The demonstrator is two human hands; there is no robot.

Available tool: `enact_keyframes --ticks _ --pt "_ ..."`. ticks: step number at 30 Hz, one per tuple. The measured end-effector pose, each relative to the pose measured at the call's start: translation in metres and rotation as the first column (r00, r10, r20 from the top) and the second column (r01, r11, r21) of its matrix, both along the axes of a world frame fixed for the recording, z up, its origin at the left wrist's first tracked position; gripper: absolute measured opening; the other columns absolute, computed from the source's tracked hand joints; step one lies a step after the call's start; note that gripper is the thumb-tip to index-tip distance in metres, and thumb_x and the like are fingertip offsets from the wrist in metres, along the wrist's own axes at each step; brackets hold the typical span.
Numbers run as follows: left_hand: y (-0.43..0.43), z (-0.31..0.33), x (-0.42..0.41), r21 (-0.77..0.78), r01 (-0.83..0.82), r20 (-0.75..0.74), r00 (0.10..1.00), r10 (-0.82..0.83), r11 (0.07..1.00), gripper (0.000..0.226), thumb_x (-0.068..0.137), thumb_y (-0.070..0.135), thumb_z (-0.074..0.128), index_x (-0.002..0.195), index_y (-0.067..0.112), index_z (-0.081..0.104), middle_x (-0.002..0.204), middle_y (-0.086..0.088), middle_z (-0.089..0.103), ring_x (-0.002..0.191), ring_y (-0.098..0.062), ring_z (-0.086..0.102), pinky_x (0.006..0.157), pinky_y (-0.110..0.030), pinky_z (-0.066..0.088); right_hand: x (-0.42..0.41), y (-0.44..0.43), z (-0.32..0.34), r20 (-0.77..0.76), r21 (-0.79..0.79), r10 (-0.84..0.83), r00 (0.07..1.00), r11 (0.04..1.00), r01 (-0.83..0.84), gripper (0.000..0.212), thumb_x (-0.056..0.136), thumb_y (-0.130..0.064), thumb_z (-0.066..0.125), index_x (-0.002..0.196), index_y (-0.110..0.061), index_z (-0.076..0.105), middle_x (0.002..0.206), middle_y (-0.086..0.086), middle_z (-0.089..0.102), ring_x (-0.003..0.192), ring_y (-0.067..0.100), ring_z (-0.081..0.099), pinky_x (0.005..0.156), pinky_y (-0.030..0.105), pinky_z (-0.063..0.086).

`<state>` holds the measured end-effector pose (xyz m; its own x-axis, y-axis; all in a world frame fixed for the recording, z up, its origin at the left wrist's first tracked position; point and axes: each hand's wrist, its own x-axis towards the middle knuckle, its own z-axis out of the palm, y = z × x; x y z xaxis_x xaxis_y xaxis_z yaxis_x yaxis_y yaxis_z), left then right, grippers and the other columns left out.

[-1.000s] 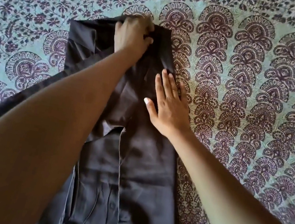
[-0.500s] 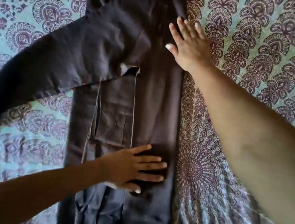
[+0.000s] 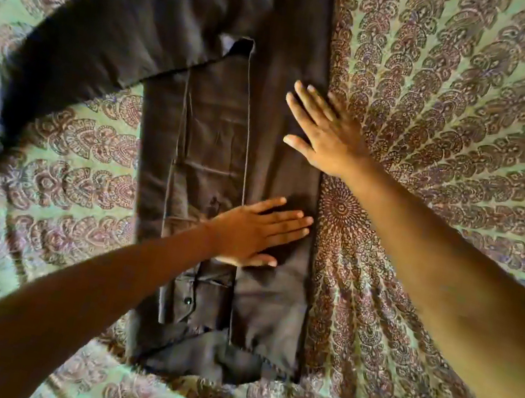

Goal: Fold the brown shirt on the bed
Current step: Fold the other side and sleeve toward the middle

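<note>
On the right-hand panel of the brown shirt [image 3: 217,128], our fingers [image 3: 289,219] lie straight and slightly spread, flat against the cloth. The left hand [image 3: 248,231] presses across the shirt's folded right edge about midway down. The right hand [image 3: 327,136] rests on the same edge nearer the collar, its heel out over the bed [image 3: 457,127]. Neither pinches anything.

The shirt lies lengthwise on the bed as a narrow strip with its right side folded in. Its left sleeve [image 3: 114,35] is flung out diagonally from the shirt's upper left onto the bedspread.

We judge that only our pressure holds the fold, so lifting both palms together could let the panel spring open. Sliding the palms could drag the thin cloth and skew the edge. Pulled in carelessly, the loose sleeve may tug the strip crooked. The hem at the shirt's near end looks rumpled and could fold in lumpy.

We can read no brand or writing. A small pale patch [image 3: 226,43] by the shirt's collar opening may be a label, but it is too blurred to tell.
</note>
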<state>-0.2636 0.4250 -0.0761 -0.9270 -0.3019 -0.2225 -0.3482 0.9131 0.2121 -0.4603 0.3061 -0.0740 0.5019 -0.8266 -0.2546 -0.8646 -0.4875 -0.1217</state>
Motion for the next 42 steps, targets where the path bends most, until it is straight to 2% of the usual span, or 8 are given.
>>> enact_keyframes --ticks 7,14,23,26,28,34,38,42 --pt "0.139 0.004 0.021 0.140 0.276 -0.064 0.961 -0.270 0.951 0.064 0.095 0.051 0.028 0.145 0.012 0.027 0.153 -0.005 0.029 0.142 -0.018 0.025 0.119 -0.040 0.002 0.012 -0.002 0.017 -0.092 0.047 -0.042 0.995 0.998 0.047 0.067 0.096 -0.051 0.027 0.149 -0.015 0.006 0.157 0.008 0.003 0.145 0.022 0.005 0.116 0.041 -0.003" --pt "0.053 0.004 0.009 -0.030 -0.083 0.028 0.996 0.084 0.996 0.061 0.094 0.049 0.022 0.144 0.014 0.029 0.149 -0.008 0.037 0.137 -0.022 0.035 0.114 -0.043 0.003 0.022 0.082 0.014 0.075 0.009 0.017 0.997 1.000 -0.018 0.065 0.095 -0.048 0.022 0.147 -0.010 0.017 0.155 0.010 0.016 0.143 0.024 0.017 0.116 0.039 0.008" --pt "0.178 0.003 0.026 0.188 0.192 -0.081 0.980 -0.180 0.963 0.062 0.092 0.052 0.029 0.146 0.022 0.022 0.154 -0.002 0.020 0.140 -0.018 0.030 0.116 -0.046 0.004 0.022 0.105 0.003 0.007 0.039 -0.033 0.999 0.999 0.033 0.068 0.092 -0.052 0.020 0.148 -0.014 0.013 0.156 0.008 0.013 0.144 0.022 0.014 0.117 0.038 0.008" --pt "0.195 0.015 0.027 0.294 0.130 -0.137 0.986 -0.093 0.947 0.056 0.095 0.044 0.030 0.147 0.024 0.024 0.155 -0.007 0.024 0.139 -0.022 0.032 0.112 -0.046 0.024 0.023 0.105 0.008 0.033 0.068 -0.053 0.998 0.996 0.051 0.070 0.090 -0.053 0.018 0.148 -0.014 0.015 0.156 0.008 0.012 0.144 0.023 0.014 0.116 0.039 0.008" --pt "0.189 0.034 0.024 0.422 -0.155 -0.154 0.959 0.239 0.893 0.049 0.094 0.038 0.039 0.141 0.024 0.032 0.153 -0.009 0.029 0.130 -0.025 0.045 0.097 -0.039 0.046 0.027 0.100 0.016 0.066 0.140 -0.100 0.993 0.986 0.090 0.069 0.091 -0.051 0.022 0.148 -0.012 0.015 0.157 0.008 0.009 0.144 0.023 0.011 0.116 0.041 0.006" --pt "0.106 0.091 0.050 0.537 -0.795 -0.094 0.276 0.956 0.282 0.037 0.084 0.038 0.041 0.117 0.031 0.055 0.121 0.001 0.059 0.095 -0.019 0.064 0.076 -0.035 0.055 0.043 0.106 0.056 0.301 0.211 -0.290 0.908 0.949 0.234 0.065 0.090 -0.042 0.031 0.136 0.004 0.039 0.136 0.027 0.045 0.125 0.041 0.046 0.100 0.055 0.039" --pt "0.052 0.116 0.097 0.573 -0.811 -0.059 -0.190 0.980 -0.123 0.024 0.086 0.028 0.053 0.106 0.024 0.066 0.094 0.001 0.069 0.083 -0.019 0.066 0.069 -0.027 0.049 0.070 0.107 0.089 0.437 0.109 -0.261 0.861 0.965 0.237 0.056 0.090 -0.034 0.039 0.131 0.004 0.046 0.130 0.024 0.053 0.117 0.037 0.054 0.095 0.051 0.045" --pt "0.014 0.132 0.152 0.550 -0.754 -0.041 -0.456 0.889 -0.360 0.020 0.089 0.022 0.060 0.106 0.014 0.066 0.090 0.001 0.067 0.087 -0.018 0.064 0.069 -0.022 0.041 0.114 0.082 0.108 0.526 0.078 -0.190 0.829 0.981 0.175 0.056 0.091 -0.034 0.038 0.134 0.002 0.043 0.133 0.020 0.052 0.120 0.033 0.052 0.096 0.050 0.046"
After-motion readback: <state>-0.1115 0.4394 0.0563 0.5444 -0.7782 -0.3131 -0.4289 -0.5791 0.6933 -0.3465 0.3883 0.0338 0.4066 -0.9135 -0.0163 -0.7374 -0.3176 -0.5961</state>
